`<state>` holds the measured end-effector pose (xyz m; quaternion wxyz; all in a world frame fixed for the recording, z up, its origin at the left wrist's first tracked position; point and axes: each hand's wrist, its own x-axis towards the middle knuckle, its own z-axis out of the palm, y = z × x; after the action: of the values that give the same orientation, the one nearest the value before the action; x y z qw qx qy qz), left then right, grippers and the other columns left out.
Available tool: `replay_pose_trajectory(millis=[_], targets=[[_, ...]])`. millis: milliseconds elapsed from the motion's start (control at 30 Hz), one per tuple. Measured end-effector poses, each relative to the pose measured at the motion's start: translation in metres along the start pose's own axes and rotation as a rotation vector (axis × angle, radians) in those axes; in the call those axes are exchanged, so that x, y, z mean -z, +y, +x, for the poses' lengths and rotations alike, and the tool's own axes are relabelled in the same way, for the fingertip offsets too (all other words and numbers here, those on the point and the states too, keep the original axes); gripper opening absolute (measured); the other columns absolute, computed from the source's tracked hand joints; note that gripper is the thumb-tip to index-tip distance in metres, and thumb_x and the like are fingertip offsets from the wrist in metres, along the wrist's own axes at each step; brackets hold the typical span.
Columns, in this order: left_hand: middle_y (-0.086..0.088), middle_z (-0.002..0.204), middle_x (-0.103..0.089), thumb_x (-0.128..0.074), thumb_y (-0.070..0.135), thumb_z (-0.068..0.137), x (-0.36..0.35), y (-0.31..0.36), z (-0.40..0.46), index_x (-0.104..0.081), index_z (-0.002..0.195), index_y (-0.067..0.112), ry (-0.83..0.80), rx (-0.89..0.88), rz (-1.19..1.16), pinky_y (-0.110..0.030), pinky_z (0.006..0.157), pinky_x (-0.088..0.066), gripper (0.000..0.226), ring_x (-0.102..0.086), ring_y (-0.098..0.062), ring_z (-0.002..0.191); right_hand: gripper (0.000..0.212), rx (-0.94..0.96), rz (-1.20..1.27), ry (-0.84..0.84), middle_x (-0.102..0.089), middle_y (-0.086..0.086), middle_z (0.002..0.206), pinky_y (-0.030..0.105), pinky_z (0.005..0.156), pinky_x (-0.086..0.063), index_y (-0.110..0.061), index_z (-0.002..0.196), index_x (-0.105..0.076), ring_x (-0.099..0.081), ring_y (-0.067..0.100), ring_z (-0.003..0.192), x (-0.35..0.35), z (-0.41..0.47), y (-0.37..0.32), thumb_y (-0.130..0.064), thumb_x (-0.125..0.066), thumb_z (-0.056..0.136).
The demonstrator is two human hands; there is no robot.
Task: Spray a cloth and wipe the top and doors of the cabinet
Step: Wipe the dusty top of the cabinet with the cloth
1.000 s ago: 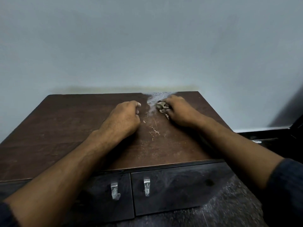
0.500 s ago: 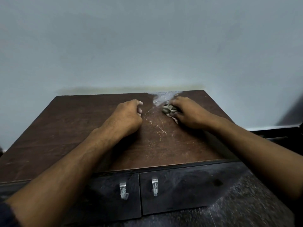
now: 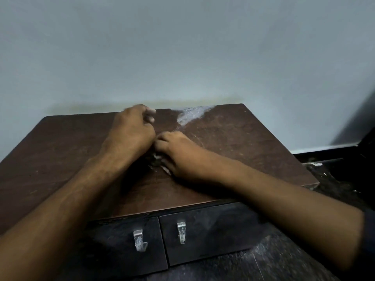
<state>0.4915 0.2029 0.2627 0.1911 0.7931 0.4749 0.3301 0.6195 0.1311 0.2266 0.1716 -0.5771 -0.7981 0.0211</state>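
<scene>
On the brown cabinet top, the right hand presses a crumpled cloth flat beneath curled fingers, grasping it; only a sliver shows at the knuckles; just left of it, touching, the left hand rests clenched, holding nothing; a whitish smear lies beyond; two dark doors hang below.

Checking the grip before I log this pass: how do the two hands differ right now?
The right hand presses a crumpled cloth onto the cabinet top, nearer the front; the left hand holds nothing that shows. The left hand is a loose fist, further back toward the wall; the right lies flatter over the cloth. Both rest on the brown top, almost touching.
</scene>
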Motion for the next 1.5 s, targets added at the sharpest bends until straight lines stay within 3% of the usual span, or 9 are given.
replay_pose_trajectory(millis=[233, 367, 500, 567, 700, 933, 1167, 1333, 1500], targets=[[0.000, 0.132, -0.063, -0.050, 0.005, 0.084, -0.005, -0.006, 0.000, -0.059, 0.134, 0.017, -0.090, -0.006, 0.087, -0.024, 0.103, -0.039, 0.052, -0.057, -0.015, 0.121, 0.035, -0.270, 0.055, 0.045, -0.051, -0.008, 0.103, 0.013, 0.079, -0.039, -0.022, 0.125, -0.064, -0.057, 0.015, 0.103, 0.025, 0.047, 0.102, -0.012, -0.061, 0.092], [0.002, 0.125, -0.066, -0.051, 0.004, 0.084, 0.003, -0.021, 0.007, -0.062, 0.129, 0.018, -0.081, 0.033, 0.090, -0.020, 0.097, -0.038, 0.049, -0.058, -0.010, 0.111, 0.034, -0.592, -0.136, 0.032, -0.053, 0.014, 0.131, 0.041, 0.111, -0.037, -0.021, 0.132, -0.056, -0.047, 0.036, 0.125, 0.039, 0.040, 0.148, -0.021, -0.053, 0.097], [0.000, 0.129, -0.065, -0.049, 0.004, 0.083, -0.006, -0.020, 0.017, -0.062, 0.131, 0.019, -0.121, 0.033, 0.110, -0.020, 0.098, -0.037, 0.051, -0.058, -0.011, 0.115, 0.030, -0.278, 0.037, 0.024, -0.063, 0.001, 0.106, 0.019, 0.091, -0.046, -0.016, 0.120, -0.065, -0.060, 0.026, 0.108, 0.023, 0.052, 0.098, -0.011, -0.059, 0.091], [-0.001, 0.135, -0.062, -0.048, 0.005, 0.083, -0.013, -0.015, 0.023, -0.060, 0.133, 0.018, -0.157, 0.014, 0.129, -0.024, 0.103, -0.038, 0.053, -0.056, -0.015, 0.124, 0.033, -0.175, 0.051, 0.002, -0.060, 0.006, 0.116, 0.028, 0.098, -0.044, -0.019, 0.127, -0.062, -0.055, 0.024, 0.111, 0.018, 0.058, 0.091, -0.016, -0.059, 0.094], [-0.002, 0.140, -0.058, -0.050, 0.006, 0.085, -0.020, -0.014, 0.028, -0.057, 0.136, 0.018, -0.202, 0.025, 0.163, -0.031, 0.108, -0.039, 0.053, -0.053, -0.018, 0.128, 0.036, -0.596, -0.140, 0.072, -0.047, 0.015, 0.136, 0.045, 0.108, -0.041, -0.010, 0.136, -0.050, -0.043, 0.035, 0.126, 0.019, 0.080, 0.110, -0.019, -0.047, 0.101], [-0.011, 0.138, -0.057, -0.052, 0.007, 0.084, -0.022, -0.018, 0.034, -0.057, 0.136, 0.013, -0.149, 0.000, 0.232, -0.032, 0.103, -0.041, 0.053, -0.053, -0.025, 0.127, 0.040, -0.296, -0.011, -0.002, -0.048, 0.015, 0.134, 0.045, 0.106, -0.041, -0.013, 0.135, -0.051, -0.043, 0.035, 0.122, -0.001, 0.113, 0.082, -0.023, -0.055, 0.097], [-0.001, 0.137, -0.057, -0.051, 0.008, 0.085, -0.030, -0.016, 0.029, -0.056, 0.135, 0.019, -0.228, 0.006, 0.163, -0.031, 0.106, -0.041, 0.052, -0.054, -0.016, 0.124, 0.017, -0.481, -0.099, 0.045, -0.065, 0.011, 0.117, 0.033, 0.093, -0.044, -0.014, 0.107, -0.064, -0.059, 0.031, 0.110, 0.043, 0.049, 0.173, -0.017, -0.063, 0.090], [0.001, 0.134, -0.059, -0.049, 0.007, 0.084, -0.039, -0.004, 0.021, -0.058, 0.133, 0.019, -0.214, -0.027, 0.108, -0.030, 0.107, -0.042, 0.052, -0.055, -0.014, 0.122, 0.034, -0.770, -0.255, 0.070, -0.054, 0.020, 0.132, 0.041, 0.108, -0.039, -0.008, 0.128, -0.054, -0.047, 0.039, 0.126, 0.059, 0.001, 0.208, -0.025, -0.051, 0.099], [0.002, 0.138, -0.056, -0.049, 0.008, 0.085, -0.049, 0.020, 0.015, -0.057, 0.135, 0.020, -0.240, -0.094, 0.092, -0.028, 0.109, -0.037, 0.052, -0.050, -0.014, 0.129, 0.018, -0.291, -0.016, 0.114, -0.070, -0.001, 0.105, 0.021, 0.090, -0.043, -0.021, 0.097, -0.068, -0.060, 0.009, 0.094, 0.041, -0.009, 0.130, -0.012, -0.057, 0.088]])
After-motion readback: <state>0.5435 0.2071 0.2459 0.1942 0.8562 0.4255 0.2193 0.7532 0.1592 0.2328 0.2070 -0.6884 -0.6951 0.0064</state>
